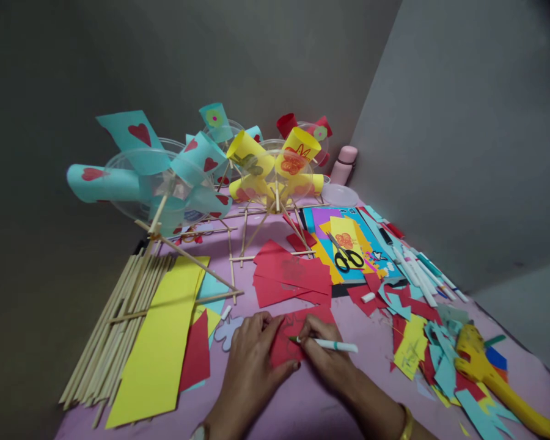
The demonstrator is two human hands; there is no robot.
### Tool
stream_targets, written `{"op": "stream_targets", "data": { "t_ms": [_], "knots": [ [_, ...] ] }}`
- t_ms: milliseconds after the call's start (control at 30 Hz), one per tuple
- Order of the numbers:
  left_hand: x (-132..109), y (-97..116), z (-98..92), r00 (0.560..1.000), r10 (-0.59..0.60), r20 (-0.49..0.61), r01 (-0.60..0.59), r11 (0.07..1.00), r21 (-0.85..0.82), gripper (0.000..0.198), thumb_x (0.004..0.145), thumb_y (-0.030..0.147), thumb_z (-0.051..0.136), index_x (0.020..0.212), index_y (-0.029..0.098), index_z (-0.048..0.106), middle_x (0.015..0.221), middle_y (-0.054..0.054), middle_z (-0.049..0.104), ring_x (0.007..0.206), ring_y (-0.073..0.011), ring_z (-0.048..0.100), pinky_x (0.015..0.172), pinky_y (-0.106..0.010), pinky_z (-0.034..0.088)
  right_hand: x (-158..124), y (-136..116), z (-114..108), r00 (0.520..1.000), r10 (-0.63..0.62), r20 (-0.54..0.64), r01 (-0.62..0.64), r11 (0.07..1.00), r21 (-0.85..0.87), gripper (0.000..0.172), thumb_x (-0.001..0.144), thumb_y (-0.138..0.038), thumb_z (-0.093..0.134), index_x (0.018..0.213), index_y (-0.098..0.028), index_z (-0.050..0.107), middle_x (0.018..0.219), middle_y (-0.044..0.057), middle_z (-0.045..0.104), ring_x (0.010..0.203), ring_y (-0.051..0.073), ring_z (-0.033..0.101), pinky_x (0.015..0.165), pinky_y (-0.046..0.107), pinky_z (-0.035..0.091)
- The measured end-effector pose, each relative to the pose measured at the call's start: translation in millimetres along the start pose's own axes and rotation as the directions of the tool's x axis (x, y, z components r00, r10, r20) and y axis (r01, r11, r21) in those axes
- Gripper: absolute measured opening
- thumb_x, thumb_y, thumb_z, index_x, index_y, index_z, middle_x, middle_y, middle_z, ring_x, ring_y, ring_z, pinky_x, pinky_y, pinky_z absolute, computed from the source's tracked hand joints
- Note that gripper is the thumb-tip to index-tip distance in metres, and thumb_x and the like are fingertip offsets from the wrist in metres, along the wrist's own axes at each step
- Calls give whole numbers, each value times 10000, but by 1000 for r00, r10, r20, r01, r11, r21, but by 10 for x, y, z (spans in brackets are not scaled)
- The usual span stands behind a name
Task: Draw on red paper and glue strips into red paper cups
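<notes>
On the table, my right hand point(323, 345) grips a white marker point(337, 345) with a green tip. The tip touches a sheet of red paper point(318, 315) that bears a dark outline drawing, partly covered by my hands. My left hand point(252, 345) rests on the left side of this sheet, thumb apart from the fingers, pressing it down. Just left of that hand lies a pale lilac flower-shaped cutout point(228, 333). Beyond both hands is a stack of red paper pieces point(291, 275), the top one showing a faint drawn flower.
Bamboo sticks point(114, 330) and yellow paper point(156, 348) lie left. Paper-and-plastic wheels on stick stands point(277, 189) rise behind. Scissors point(348, 253), several markers point(421, 275), paper scraps point(410, 351) and a yellow glue gun point(486, 373) lie right. A pink bottle point(344, 166) stands near the wall.
</notes>
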State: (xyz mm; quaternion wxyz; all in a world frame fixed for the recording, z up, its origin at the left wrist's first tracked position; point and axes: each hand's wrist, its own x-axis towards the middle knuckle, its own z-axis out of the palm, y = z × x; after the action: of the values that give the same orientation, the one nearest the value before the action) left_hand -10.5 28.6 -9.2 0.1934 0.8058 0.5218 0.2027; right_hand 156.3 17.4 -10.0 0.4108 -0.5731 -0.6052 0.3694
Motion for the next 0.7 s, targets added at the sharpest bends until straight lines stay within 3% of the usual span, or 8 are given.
{"op": "stream_targets", "data": {
  "t_ms": [133,300,700],
  "knots": [
    [-7,-14,10,1000,10,-10,-10,1000,-10,644,619,324,787,1216,227,563,1141,-83,550,1037,-295,507,872,-448,423,-12,3,1,993,88,-84,-85,995,44,102,724,-235,417,623,-244,407,539,-51,400,514,152,411,506,260,298],
    [0,-19,29,1000,12,1,-12,1000,-7,635,638,336,780,1222,217,560,1156,-99,545,1051,-301,496,881,-456,418,-29,4,11,989,99,-111,-101,995,-21,107,755,-195,426,661,-244,435,565,-51,396,553,157,409,538,267,298],
    [5,-2,-3,1000,-9,7,9,1000,-1,632,633,328,785,1218,230,566,1140,-89,553,1044,-299,501,871,-447,422,12,-25,6,1000,20,9,-20,1000,1,82,753,-190,374,694,-242,396,588,-44,442,543,154,471,543,266,334]
  ]
}}
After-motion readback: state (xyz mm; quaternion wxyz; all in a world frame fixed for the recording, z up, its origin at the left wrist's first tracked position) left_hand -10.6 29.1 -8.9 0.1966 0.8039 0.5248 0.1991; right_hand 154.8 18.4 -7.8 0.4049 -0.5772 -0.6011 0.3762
